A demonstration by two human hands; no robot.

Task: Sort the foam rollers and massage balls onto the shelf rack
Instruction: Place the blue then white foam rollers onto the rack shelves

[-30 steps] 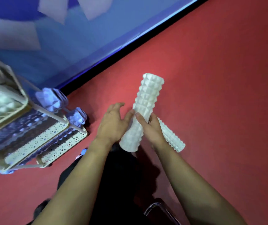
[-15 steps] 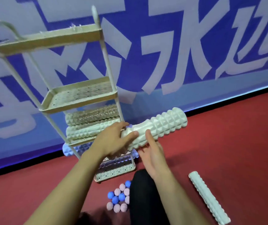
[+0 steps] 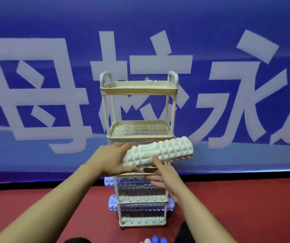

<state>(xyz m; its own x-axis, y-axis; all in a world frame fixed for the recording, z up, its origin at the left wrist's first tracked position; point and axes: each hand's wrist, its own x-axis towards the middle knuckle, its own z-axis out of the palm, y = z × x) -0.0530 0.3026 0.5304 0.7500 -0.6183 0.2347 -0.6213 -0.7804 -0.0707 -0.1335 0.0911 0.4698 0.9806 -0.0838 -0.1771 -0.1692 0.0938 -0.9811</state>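
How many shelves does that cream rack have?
5 visible: the top tier, the perforated second tier, a third mostly hidden behind the white foam roller, a fourth, and the bottom tier.

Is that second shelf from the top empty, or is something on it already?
Empty: the second shelf shows only its bare perforated floor. The white roller is held in front, below its rim.

White knobbed foam roller (image 3: 160,151) horizontal before shelf rack (image 3: 139,132).
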